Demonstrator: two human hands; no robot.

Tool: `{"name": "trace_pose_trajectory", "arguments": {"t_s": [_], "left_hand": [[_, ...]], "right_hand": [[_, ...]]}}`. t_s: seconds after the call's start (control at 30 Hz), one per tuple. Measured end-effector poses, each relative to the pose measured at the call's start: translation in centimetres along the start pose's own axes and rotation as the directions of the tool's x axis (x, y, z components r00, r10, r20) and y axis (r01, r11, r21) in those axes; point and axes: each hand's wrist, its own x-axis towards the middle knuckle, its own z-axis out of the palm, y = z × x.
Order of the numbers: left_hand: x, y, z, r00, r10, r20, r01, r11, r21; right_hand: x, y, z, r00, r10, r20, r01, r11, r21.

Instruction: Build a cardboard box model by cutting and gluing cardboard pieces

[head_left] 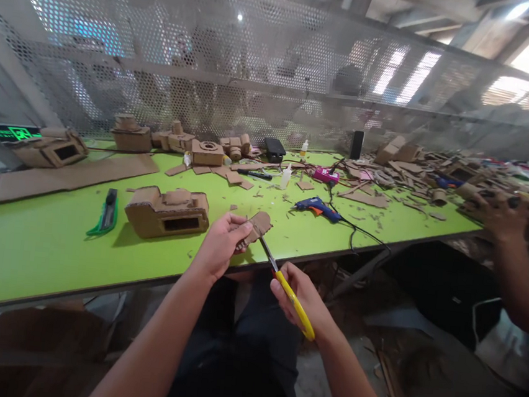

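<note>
Head view: left hand point(219, 245) pinched a cardboard piece point(258, 225) clear of the green table point(45, 246), steadying it for scissors point(289, 293) clenched in the right hand point(316, 303)

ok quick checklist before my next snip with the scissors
1. Left hand grips cardboard: ok.
2. Right hand holds scissors: ok.
3. Blades meet the cardboard's lower edge: ok.
4. Left fingers clear of the blades: cannot tell, they sit close.
5. Co-worker's hand, far right, apart from the cut: ok.
6. Model on the table, apart from the blades: ok.
</note>
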Motion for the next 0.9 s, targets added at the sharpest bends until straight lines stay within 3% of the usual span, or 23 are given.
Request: {"name": "trace_pose_trajectory", "arguments": {"t_s": [0.2,0.4,0.8,0.9], "left_hand": [[-0.2,0.0,-0.1,0.998,0.044,-0.042,-0.042,0.998,0.056],[-0.8,-0.5,-0.1,0.988,0.06,0.139,-0.086,0.978,0.19],[-0.1,-1.1,-0.6,0.997,0.058,0.047,-0.068,0.963,0.259],[0.3,-0.7,-1.4,0.988,0.151,-0.032,-0.115,0.86,0.496]], "right_hand": [[-0.3,-0.3,0.3,1.0,0.006,-0.017,-0.006,1.0,-0.014],[-0.2,-0.8,0.6,0.999,0.001,-0.054,-0.003,1.0,-0.026],[0.4,-1.9,0.4,0.991,0.09,-0.095,-0.098,0.992,-0.078],[0.4,-1.6,0.2,0.984,0.055,-0.171,-0.066,0.996,-0.058]]}}
